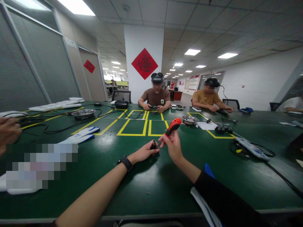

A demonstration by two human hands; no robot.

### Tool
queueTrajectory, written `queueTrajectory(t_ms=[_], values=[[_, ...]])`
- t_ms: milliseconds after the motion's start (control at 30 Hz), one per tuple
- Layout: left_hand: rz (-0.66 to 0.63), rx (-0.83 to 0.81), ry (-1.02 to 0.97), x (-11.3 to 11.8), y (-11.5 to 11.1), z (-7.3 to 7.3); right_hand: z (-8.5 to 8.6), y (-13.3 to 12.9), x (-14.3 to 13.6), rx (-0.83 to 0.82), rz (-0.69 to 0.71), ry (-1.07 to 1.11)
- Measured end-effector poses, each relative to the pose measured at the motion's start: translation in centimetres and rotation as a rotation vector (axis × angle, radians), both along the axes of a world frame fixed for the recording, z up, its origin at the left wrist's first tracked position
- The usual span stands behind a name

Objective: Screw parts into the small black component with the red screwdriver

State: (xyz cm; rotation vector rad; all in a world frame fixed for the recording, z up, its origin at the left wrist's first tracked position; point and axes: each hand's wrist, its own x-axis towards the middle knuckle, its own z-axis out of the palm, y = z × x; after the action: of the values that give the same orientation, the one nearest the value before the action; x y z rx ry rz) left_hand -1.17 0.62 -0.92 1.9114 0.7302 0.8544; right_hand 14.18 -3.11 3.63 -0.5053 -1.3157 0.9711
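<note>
My left hand (145, 152), with a dark watch on its wrist, is closed around a small black cylindrical part (153, 145) that has a metallic top end. My right hand (174, 146) grips a red-and-black screwdriver (174, 126) by the lower part of its handle. The handle tilts up to the right, and the thin shaft points down toward the black part. Whether the tip touches the part is too small to tell. Both hands are close together above the green table (146, 186).
White-and-blue gloves (82, 135) lie at left, near another person's hand (9, 132). Metal bowls (84, 113) (189, 119), black parts (223, 129), a power strip (252, 148) and cables are on the table. Two people sit opposite. Another glove (203, 201) lies under my right arm.
</note>
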Motion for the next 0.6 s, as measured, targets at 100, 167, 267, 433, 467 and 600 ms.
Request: queueTrajectory(t_ms=[100, 167, 267, 433, 467, 600], values=[[-0.013, -0.015, -0.003, -0.01, -0.15, 0.18, 0.11, -0.14, 0.13, 0.012, 0.043, 0.001], [0.002, -0.017, 0.002, -0.04, -0.18, 0.21, 0.1, -0.18, 0.14, 0.01, 0.046, -0.007], [0.032, 0.0, 0.02, -0.09, -0.13, 0.13, 0.0, -0.16, 0.05, 0.009, 0.044, -0.029], [0.052, 0.026, 0.046, -0.1, 0.06, -0.09, -0.08, -0.04, -0.11, 0.017, 0.032, -0.063], [0.051, 0.029, 0.044, -0.1, 0.09, -0.14, -0.09, -0.02, -0.13, 0.014, 0.032, -0.066], [0.045, 0.034, 0.031, -0.07, 0.24, -0.31, -0.13, 0.11, -0.25, -0.018, 0.045, -0.041]])
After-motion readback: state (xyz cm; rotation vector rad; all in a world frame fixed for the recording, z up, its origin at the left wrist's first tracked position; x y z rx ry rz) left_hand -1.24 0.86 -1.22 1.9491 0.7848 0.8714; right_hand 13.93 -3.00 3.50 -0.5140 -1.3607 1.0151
